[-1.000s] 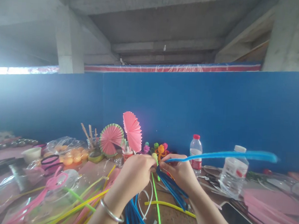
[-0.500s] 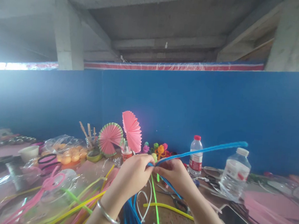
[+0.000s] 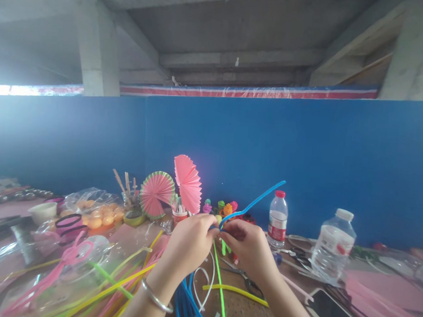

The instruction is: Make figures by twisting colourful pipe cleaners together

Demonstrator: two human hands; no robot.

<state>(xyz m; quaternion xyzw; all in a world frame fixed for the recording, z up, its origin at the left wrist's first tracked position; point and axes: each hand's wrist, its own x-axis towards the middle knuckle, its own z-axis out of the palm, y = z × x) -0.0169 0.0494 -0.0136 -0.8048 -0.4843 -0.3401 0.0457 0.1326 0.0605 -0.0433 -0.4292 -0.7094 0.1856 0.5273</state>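
Note:
A fuzzy blue pipe cleaner (image 3: 257,199) rises to the upper right from between my fingertips, its free end near the red bottle cap. My left hand (image 3: 195,237), with a silver bangle on the wrist, pinches it from the left. Close beside, my right hand (image 3: 247,240) pinches it from the right. The exact bend at the fingertips is hidden. Below the hands a bundle of blue pipe cleaners (image 3: 191,304) lies on the table, next to a green pipe cleaner (image 3: 220,289) and a yellow pipe cleaner (image 3: 236,294).
Scissors (image 3: 248,279) lie behind my right forearm, a phone (image 3: 338,314) to its right. Two plastic bottles, one red-capped (image 3: 277,221), one larger (image 3: 334,244), stand at the right. Pink paper fans (image 3: 188,183) stand at the back; orange balls (image 3: 102,216) sit left.
The long blue strand has swung from nearly level to a steeper, bent angle, with less of it extending right. The strand under my right hand is out of sight. Both hands stay close together.

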